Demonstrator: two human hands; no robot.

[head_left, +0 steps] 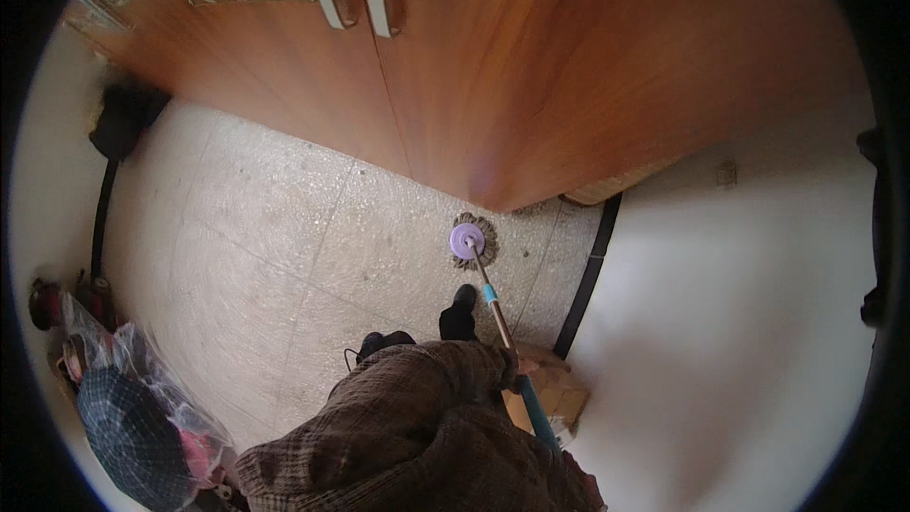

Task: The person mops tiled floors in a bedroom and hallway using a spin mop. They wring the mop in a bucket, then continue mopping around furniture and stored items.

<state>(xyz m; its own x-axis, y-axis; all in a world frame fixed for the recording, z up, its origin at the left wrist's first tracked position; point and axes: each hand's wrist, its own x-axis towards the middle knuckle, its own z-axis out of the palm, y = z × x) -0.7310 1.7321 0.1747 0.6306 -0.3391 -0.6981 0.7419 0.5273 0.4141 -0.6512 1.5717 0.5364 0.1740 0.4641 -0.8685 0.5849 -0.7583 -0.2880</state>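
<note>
A mop with a round purple head plate and a grey-brown string fringe rests on the speckled floor, beside the cabinet's lower corner. Its metal pole slants toward me, with a light blue collar and a teal grip. My left hand, at the end of a brown plaid sleeve, is closed around the pole just above the teal grip. Near the lower edge, my right hand shows only in part, at the top end of the handle; its fingers are mostly hidden. My dark shoes stand just behind the mop head.
A large wooden cabinet with pale handles and carved flower panels spans the far side. White wall with a black skirting strip rises on the right. A cardboard box sits beside the handle. A dark checked bundle and clear plastic lie at left.
</note>
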